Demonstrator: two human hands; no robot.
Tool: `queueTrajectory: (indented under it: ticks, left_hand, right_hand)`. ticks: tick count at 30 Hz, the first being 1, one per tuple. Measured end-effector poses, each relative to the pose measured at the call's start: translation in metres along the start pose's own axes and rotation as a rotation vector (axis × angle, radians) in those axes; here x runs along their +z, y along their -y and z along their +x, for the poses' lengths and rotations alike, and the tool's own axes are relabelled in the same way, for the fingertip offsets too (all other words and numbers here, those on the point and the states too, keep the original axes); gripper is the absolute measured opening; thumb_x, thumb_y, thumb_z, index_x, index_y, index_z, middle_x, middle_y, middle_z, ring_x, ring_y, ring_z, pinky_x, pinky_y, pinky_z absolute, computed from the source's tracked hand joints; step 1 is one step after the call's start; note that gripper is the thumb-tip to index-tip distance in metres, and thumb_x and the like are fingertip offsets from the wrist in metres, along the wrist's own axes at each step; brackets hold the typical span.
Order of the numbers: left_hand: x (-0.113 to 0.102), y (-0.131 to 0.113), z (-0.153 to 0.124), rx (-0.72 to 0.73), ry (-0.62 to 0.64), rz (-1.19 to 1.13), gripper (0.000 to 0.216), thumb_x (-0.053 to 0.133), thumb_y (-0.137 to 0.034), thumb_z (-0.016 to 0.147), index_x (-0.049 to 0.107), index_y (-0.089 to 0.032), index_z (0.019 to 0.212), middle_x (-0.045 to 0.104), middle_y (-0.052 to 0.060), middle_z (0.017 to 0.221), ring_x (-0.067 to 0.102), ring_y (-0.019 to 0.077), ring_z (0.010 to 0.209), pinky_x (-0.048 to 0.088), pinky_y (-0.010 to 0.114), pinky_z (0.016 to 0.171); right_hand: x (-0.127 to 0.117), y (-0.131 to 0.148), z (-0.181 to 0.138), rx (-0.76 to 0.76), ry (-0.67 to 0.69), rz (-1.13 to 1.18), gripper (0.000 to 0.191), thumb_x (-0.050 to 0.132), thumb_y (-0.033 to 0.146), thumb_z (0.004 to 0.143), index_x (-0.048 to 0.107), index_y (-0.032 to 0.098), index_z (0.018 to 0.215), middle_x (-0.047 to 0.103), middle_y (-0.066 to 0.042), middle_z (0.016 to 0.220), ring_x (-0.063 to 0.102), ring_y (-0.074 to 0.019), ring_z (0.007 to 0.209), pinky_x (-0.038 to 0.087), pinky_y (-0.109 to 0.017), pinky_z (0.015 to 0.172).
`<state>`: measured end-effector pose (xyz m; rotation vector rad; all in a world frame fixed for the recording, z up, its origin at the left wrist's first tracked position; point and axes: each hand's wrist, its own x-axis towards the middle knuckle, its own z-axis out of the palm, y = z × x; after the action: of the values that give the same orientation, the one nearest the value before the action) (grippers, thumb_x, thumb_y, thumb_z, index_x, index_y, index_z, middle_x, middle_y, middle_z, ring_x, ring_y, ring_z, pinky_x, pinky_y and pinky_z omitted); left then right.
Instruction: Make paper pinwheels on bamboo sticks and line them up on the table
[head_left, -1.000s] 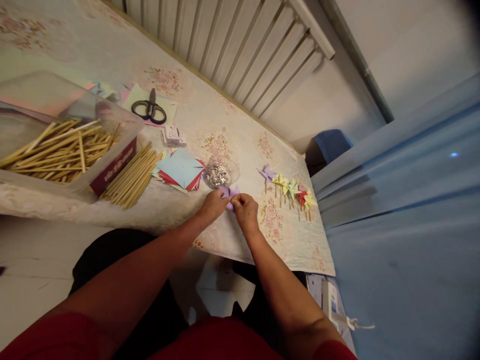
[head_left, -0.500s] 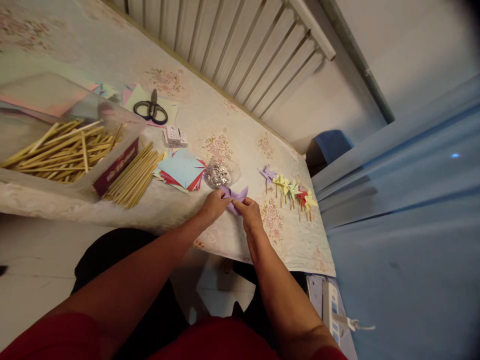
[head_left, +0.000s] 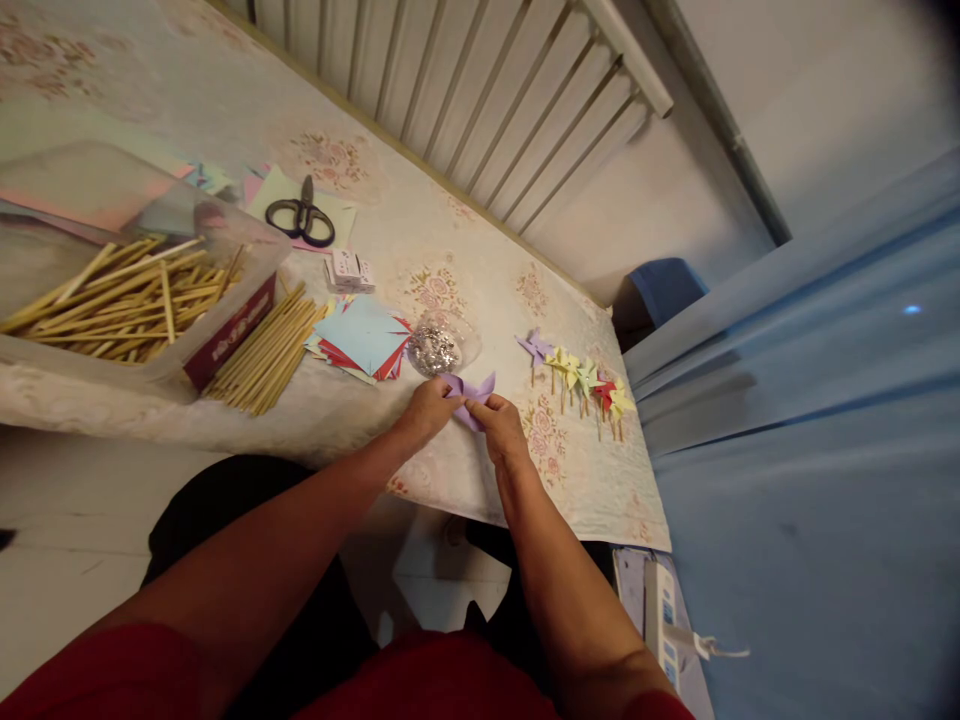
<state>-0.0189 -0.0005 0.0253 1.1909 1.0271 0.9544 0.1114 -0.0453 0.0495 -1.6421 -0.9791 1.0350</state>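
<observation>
A purple paper pinwheel [head_left: 480, 387], its points folded inward, is held over the table near the front edge. My left hand [head_left: 429, 410] pinches its left side, and my right hand [head_left: 501, 422] pinches it from the right, fingertips close together at the middle. Whether a pin sits between the fingers is too small to tell. Just beyond my left hand lies a clear bag or dish of small shiny metal pins [head_left: 435, 348]. Left of that is a stack of cut paper squares [head_left: 367, 335], light blue on top.
Finished-looking pinwheels on sticks [head_left: 574, 372] lie in a row at right. At left are a clear plastic bin [head_left: 161, 375] of sticks, a bundle of sticks [head_left: 270, 350], a small white box [head_left: 350, 272] and black-handled scissors [head_left: 303, 215]. A blue curtain [head_left: 810, 450] hangs at right.
Both hands stay in nearly the same place on the purple pinwheel. Only a very slight shift of the fingers shows.
</observation>
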Motion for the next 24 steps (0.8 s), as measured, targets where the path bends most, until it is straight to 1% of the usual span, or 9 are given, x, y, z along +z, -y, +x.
queueTrajectory:
  ticks: [7,9,14,21,24]
  left_hand:
    - [0.001,0.001,-0.002,-0.019,0.052,-0.104,0.008,0.06,-0.021,0.068,0.059,-0.015,0.072,0.059,-0.001,0.07,0.052,0.014,0.066,0.039,0.025,0.06]
    - [0.001,0.0,-0.002,-0.046,0.095,-0.15,0.009,0.059,-0.02,0.067,0.06,-0.015,0.074,0.06,-0.001,0.071,0.052,0.0132,0.065,0.039,0.024,0.06]
    - [-0.003,-0.004,-0.003,-0.109,0.248,-0.239,0.012,0.058,-0.015,0.063,0.06,-0.014,0.074,0.058,-0.003,0.067,0.052,0.0112,0.061,0.038,0.022,0.058]
    - [-0.007,-0.005,-0.004,-0.157,0.295,-0.284,0.012,0.063,-0.02,0.063,0.061,-0.015,0.073,0.059,-0.002,0.067,0.052,0.0104,0.059,0.038,0.022,0.056]
    - [-0.005,-0.003,-0.003,-0.157,0.288,-0.29,0.016,0.066,-0.025,0.062,0.062,-0.015,0.073,0.059,-0.002,0.067,0.052,0.0105,0.059,0.038,0.022,0.057]
  right_hand:
    - [-0.004,-0.005,0.003,0.011,0.037,0.016,0.027,0.076,0.039,0.062,0.07,0.015,0.072,0.061,0.004,0.06,0.047,-0.01,0.056,0.035,-0.023,0.057]
    - [-0.006,-0.006,0.003,0.007,0.035,-0.001,0.026,0.076,0.039,0.063,0.069,0.015,0.071,0.06,0.004,0.059,0.045,-0.0095,0.055,0.033,-0.023,0.055]
    - [-0.01,-0.008,0.003,-0.003,0.009,0.0,0.024,0.075,0.037,0.062,0.064,0.016,0.063,0.051,0.007,0.052,0.036,-0.0076,0.05,0.026,-0.023,0.051]
    - [-0.014,-0.01,0.002,0.012,0.008,-0.005,0.025,0.076,0.037,0.062,0.065,0.015,0.068,0.055,0.006,0.056,0.038,-0.0078,0.051,0.028,-0.023,0.052]
    - [-0.014,-0.009,0.001,0.002,0.006,-0.026,0.025,0.076,0.038,0.062,0.065,0.015,0.067,0.054,0.006,0.055,0.038,-0.0076,0.05,0.027,-0.023,0.051]
